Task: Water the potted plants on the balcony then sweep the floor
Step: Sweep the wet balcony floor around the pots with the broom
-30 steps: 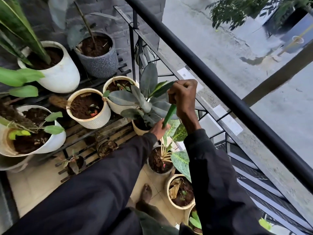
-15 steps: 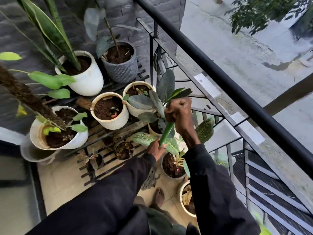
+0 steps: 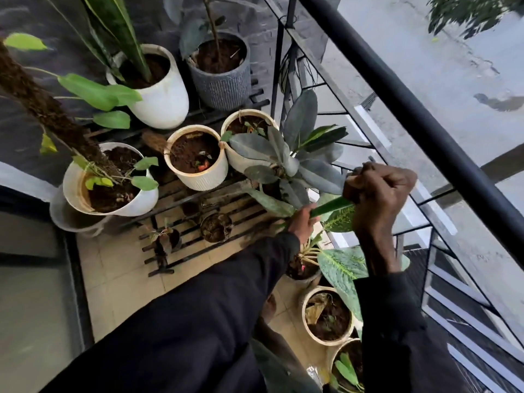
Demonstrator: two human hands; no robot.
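The person stands on the balcony and bends over a group of potted plants beside the black railing (image 3: 402, 92). The right hand (image 3: 380, 194) is clenched in a fist around the upper end of a long, rolled green leaf (image 3: 330, 209). The left hand (image 3: 302, 222), at about seven o'clock from the right one, grasps the lower end of the same leaf. Both hands are just above the spotted-leaf plant (image 3: 341, 268) and close to the grey-green rubber plant (image 3: 292, 163).

The pots stay where the water must go. On the slatted rack (image 3: 226, 211) the cream ribbed pot (image 3: 198, 174) is at the centre, the white pot with a climbing plant (image 3: 113, 199) at nine o'clock from it, the white pot with a snake plant (image 3: 161, 97) at eleven o'clock, and the grey ribbed pot (image 3: 224, 83) at twelve o'clock. More pots stand on the tiled floor (image 3: 119, 285) at five o'clock.

As a judgement, the task is at an early stage. No watering can, hose or broom is in view, and the hands tend a leaf, not water. The soil looks dark, perhaps moist, but the picture is too soft to tell if it was already watered. The sweeping seems not yet begun.
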